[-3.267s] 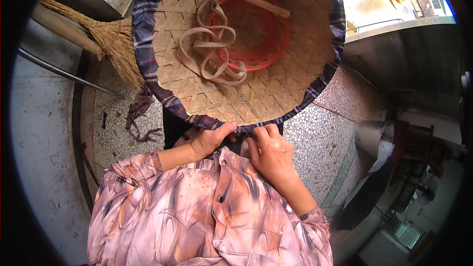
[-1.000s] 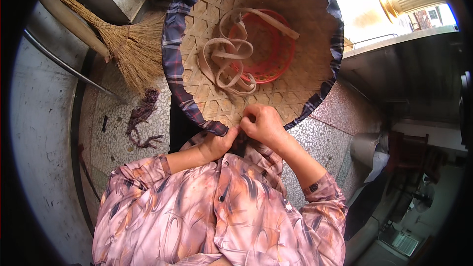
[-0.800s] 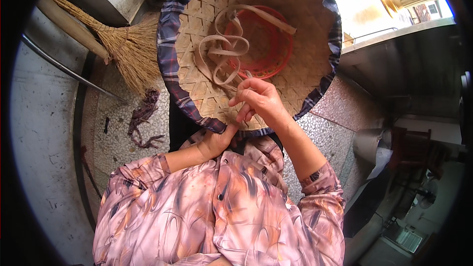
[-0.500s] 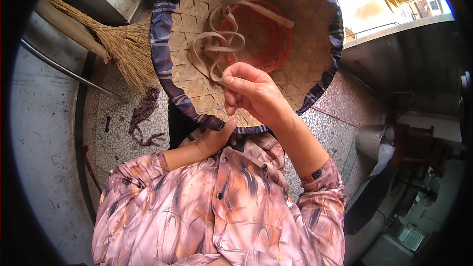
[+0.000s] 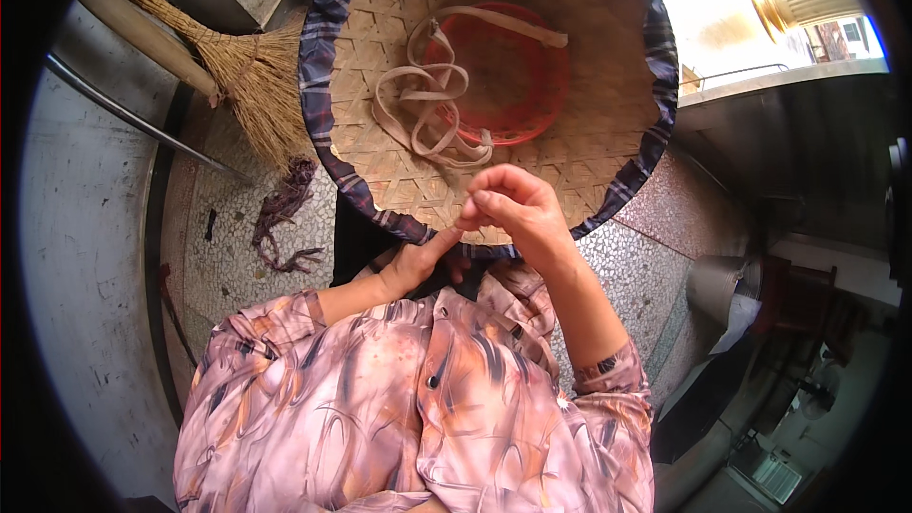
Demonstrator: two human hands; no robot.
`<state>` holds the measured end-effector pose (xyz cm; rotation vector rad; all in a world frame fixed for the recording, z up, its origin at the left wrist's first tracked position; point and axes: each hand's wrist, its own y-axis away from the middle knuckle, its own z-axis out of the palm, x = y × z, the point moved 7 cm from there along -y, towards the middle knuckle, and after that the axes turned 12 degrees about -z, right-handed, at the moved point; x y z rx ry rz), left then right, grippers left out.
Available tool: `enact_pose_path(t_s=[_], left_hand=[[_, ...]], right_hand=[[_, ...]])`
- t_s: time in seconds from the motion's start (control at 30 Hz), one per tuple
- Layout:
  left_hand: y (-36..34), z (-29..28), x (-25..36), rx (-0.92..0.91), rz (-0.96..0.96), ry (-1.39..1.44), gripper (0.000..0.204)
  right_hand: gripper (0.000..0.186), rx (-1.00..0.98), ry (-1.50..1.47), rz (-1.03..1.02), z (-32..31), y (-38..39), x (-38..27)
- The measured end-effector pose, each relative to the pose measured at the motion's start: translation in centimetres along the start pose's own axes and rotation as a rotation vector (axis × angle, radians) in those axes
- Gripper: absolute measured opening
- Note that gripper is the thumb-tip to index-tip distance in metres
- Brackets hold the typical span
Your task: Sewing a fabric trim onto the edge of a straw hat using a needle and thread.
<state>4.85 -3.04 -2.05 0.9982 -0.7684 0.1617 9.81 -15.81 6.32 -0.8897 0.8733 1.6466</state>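
Observation:
A round woven bamboo hat (image 5: 385, 14), its inside facing me, has a dark plaid cloth binding (image 5: 323, 123) around its edge. A red ring (image 5: 560, 100) lies at its centre, with a pale cloth strap (image 5: 418, 76) looping loosely across the weave. My left hand (image 5: 416, 261) grips the near edge, thumb up toward the binding and its other fingers mostly hidden beneath. Just above that thumb, my right hand (image 5: 522, 214) is closed, with thumb and forefinger pinched together over the near edge. Whatever the pinch holds, if anything, is too small to make out.
A straw broom (image 5: 252, 71) leans at the left, near a metal bar (image 5: 133, 114). Dark purplish strands (image 5: 285, 214) lie on the speckled floor (image 5: 228, 261). To the right stand a metal bucket (image 5: 712, 285) and a dark reddish chair (image 5: 798, 290).
My right hand has let go of the strap and come down and rightward to the near edge, by my left thumb. The strap's free end now rests in the hat, which has shifted slightly right.

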Motion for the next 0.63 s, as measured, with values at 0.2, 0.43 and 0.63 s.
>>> enact_pose_path(t_s=[0.2, 0.43, 0.63], left_hand=[[0.8, -0.7, 1.2, 0.037, 0.022, 0.134, 0.034], [0.6, -1.4, 0.8, -0.002, 0.075, 0.112, 0.023], [0.8, -1.2, 1.4, -0.04, 0.093, -0.1, 0.021]], right_hand=[[0.014, 0.267, -0.072, 0.114, -3.7, 2.9, 3.5], [0.012, 0.31, -0.108, 0.09, -3.8, 2.9, 3.2], [0.02, 0.25, 0.05, 0.094, -3.6, 2.7, 4.0]])
